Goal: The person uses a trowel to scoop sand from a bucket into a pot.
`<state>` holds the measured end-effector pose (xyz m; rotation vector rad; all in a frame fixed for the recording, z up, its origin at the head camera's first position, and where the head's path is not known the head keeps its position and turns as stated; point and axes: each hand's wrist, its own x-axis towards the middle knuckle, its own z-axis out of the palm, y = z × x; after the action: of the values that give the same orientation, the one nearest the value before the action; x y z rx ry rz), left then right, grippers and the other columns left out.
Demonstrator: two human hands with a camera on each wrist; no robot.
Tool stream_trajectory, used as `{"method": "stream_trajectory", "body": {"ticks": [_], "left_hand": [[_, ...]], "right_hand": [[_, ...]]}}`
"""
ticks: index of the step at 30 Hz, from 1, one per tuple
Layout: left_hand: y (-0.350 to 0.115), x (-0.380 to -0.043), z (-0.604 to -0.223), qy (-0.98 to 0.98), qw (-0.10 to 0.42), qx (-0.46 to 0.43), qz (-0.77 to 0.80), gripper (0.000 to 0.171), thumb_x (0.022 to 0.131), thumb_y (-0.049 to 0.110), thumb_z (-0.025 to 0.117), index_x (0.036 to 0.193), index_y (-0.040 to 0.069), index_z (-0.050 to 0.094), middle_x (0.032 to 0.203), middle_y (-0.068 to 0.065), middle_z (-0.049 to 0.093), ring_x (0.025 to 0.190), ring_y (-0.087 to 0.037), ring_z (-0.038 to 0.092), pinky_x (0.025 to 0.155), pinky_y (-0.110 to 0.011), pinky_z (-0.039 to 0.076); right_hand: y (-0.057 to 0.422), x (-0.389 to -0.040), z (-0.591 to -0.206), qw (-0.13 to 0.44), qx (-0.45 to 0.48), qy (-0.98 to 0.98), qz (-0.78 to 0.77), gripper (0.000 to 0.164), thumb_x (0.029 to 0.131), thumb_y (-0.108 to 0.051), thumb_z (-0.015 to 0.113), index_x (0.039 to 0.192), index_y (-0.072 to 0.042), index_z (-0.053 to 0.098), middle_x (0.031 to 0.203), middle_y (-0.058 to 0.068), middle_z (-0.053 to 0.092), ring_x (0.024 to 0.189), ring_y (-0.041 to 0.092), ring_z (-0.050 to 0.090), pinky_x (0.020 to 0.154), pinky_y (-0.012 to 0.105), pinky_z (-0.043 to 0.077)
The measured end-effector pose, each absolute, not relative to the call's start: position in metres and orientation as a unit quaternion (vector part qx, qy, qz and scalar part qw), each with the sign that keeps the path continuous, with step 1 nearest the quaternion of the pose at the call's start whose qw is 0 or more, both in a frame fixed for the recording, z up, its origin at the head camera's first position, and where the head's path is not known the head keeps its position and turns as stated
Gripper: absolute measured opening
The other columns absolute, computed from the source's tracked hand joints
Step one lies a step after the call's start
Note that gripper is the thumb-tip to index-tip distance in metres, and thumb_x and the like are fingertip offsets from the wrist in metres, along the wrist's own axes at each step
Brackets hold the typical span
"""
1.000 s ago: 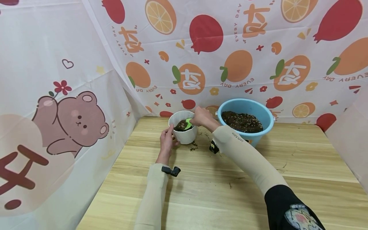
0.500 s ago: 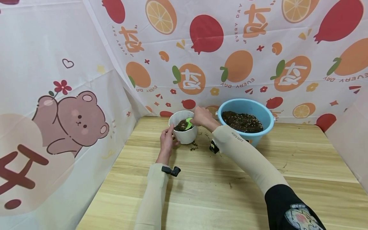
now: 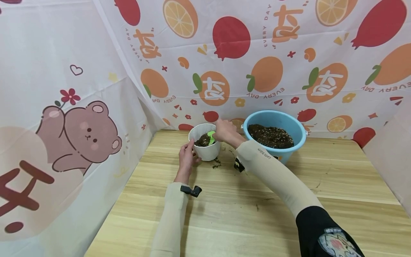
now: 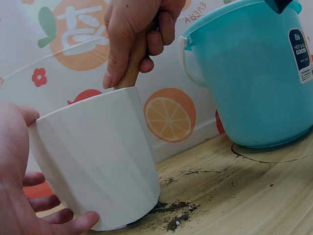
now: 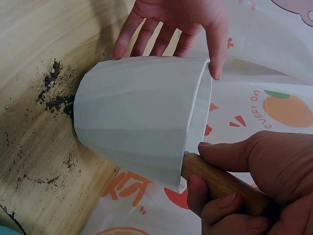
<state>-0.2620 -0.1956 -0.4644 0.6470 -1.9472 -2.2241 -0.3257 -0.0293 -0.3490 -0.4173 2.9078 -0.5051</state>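
Note:
A white flower pot (image 3: 207, 153) with faceted sides stands on the wooden table, with dark soil (image 3: 202, 140) inside. My left hand (image 3: 186, 156) holds its near left side, the thumb at the rim and the fingers spread along the wall. My right hand (image 3: 226, 130) grips the wooden handle (image 5: 222, 186) of a small trowel over the pot's right rim. The trowel's bright green blade (image 3: 211, 137) slopes down into the pot, its tip hidden in the soil. In the left wrist view, the handle (image 4: 135, 61) slants up from the rim into the right hand.
A blue bucket (image 3: 289, 154) with dark speckled soil (image 3: 271, 136) stands right of the pot, near the back. Spilled soil (image 4: 176, 213) lies at the pot's base. A fruit-printed cloth (image 3: 231, 82) hangs behind, and a bear-printed one (image 3: 86, 139) at left.
The trowel has shifted slightly in the pot, and more of its green blade shows now. The left hand and the pot have stayed in place.

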Motion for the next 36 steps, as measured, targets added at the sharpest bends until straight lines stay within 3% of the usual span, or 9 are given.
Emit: {"method": "stream_trajectory", "body": {"ticks": [3, 9, 30, 36], "left_hand": [[-0.1961, -0.2617, -0.464, -0.641, 0.06, 0.212, -0.735, 0.069, 0.099, 0.061, 0.053, 0.145, 0.01, 0.044, 0.155, -0.011, 0.042, 0.128, -0.033, 0.054, 0.099, -0.049, 0.057], [-0.1963, -0.2624, -0.4652, -0.641, 0.063, 0.211, -0.735, 0.067, 0.099, 0.059, 0.053, 0.144, 0.01, 0.045, 0.153, -0.011, 0.043, 0.125, -0.032, 0.055, 0.1, -0.051, 0.057], [-0.1965, -0.2641, -0.4665, -0.642, 0.064, 0.21, -0.734, 0.069, 0.098, 0.062, 0.054, 0.143, 0.01, 0.045, 0.15, -0.012, 0.043, 0.118, -0.029, 0.054, 0.085, -0.038, 0.06], [-0.1953, -0.2636, -0.4656, -0.641, 0.068, 0.214, -0.734, 0.066, 0.099, 0.059, 0.054, 0.142, 0.01, 0.046, 0.146, -0.012, 0.046, 0.113, -0.027, 0.056, 0.084, -0.038, 0.06]], "right_hand": [[-0.0302, -0.324, -0.3489, 0.07, -0.147, 0.973, -0.164, 0.016, 0.093, -0.025, 0.068, 0.094, -0.013, 0.057, 0.077, 0.003, 0.051, 0.072, 0.021, 0.051, 0.055, 0.032, 0.039], [-0.0314, -0.3245, -0.3478, 0.078, -0.151, 0.973, -0.153, 0.022, 0.093, -0.022, 0.065, 0.081, -0.014, 0.048, 0.07, 0.001, 0.038, 0.067, 0.019, 0.046, 0.053, 0.03, 0.037], [-0.0329, -0.3174, -0.3459, 0.04, -0.163, 0.976, -0.137, 0.03, 0.093, -0.009, 0.058, 0.071, -0.016, 0.04, 0.07, 0.001, 0.034, 0.063, 0.017, 0.038, 0.049, 0.029, 0.035], [-0.0344, -0.3165, -0.3442, 0.014, -0.165, 0.979, -0.117, 0.029, 0.093, -0.006, 0.057, 0.072, -0.016, 0.041, 0.073, 0.001, 0.043, 0.067, 0.018, 0.042, 0.051, 0.031, 0.037]]}}
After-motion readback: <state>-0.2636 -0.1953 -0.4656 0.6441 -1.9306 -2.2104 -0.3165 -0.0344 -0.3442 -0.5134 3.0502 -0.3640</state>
